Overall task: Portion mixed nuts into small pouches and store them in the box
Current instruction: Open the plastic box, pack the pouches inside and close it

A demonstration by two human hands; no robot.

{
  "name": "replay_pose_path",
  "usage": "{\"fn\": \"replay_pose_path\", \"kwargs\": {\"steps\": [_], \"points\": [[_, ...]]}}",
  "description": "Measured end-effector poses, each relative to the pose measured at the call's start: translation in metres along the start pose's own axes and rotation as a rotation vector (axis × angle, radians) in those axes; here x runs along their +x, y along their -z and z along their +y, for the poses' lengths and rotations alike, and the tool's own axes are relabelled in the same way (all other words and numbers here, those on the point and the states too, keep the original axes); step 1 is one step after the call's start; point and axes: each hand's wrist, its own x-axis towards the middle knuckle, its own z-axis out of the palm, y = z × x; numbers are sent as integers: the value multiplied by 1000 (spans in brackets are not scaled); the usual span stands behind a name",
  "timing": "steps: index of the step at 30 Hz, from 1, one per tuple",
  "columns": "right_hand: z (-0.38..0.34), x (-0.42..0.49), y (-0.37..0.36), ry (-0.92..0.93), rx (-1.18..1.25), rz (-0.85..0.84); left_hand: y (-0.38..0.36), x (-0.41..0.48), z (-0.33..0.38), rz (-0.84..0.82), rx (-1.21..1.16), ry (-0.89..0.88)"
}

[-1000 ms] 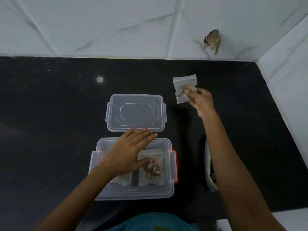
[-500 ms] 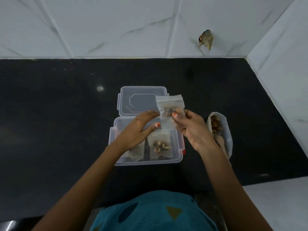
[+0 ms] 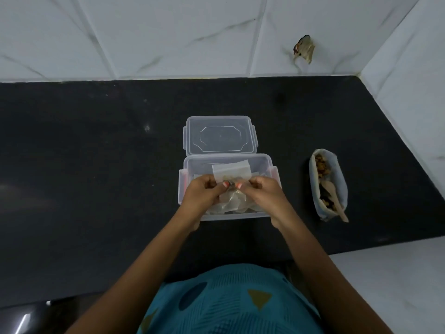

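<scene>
Left hand [image 3: 203, 196] and right hand [image 3: 261, 195] both pinch a small crinkly clear pouch [image 3: 231, 171] over the rectangular transparent box [image 3: 269, 162] on the black surface [image 3: 96, 165]. Its flat lid [image 3: 220, 136] lies just behind.

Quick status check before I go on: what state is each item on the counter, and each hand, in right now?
box: open, pouches lying inside.
lid: off, flat on the counter behind the box.
held pouch: over the box, pinched by both hands; seal unclear.
left hand: pinches the held pouch.
right hand: pinches the held pouch.
nut bag: open, right of the box.
spoon: resting in the nut bag.
</scene>
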Motion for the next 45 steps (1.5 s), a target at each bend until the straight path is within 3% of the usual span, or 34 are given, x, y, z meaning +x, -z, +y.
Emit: {"fn": "replay_pose_path", "kwargs": {"steps": [4,8,13,16,21,24,33,38,45], "points": [[0,6,0,30,-187,55,4,10,-1,4,183,61],[5,16,-5,-23,-452,88,0,18,-6,50,517,25],[6,24,-19,-63,-737,120,-6,20,-10,183,596,-88],[1,24,-24,-95,-808,142,-9,24,-12,200,806,-107],[1,18,-21,25,-873,116,-12,23,-12,219,1087,-155],[-2,20,-18,26,-848,101,-11,23,-8,214,1078,-188],[-53,53,20,126,-552,121,23,36,41,315,684,-419],[-64,105,32,70,-440,189,47,96,46,429,637,-273],[-52,155,35,-58,-428,291,65,150,27,426,683,3]]}}
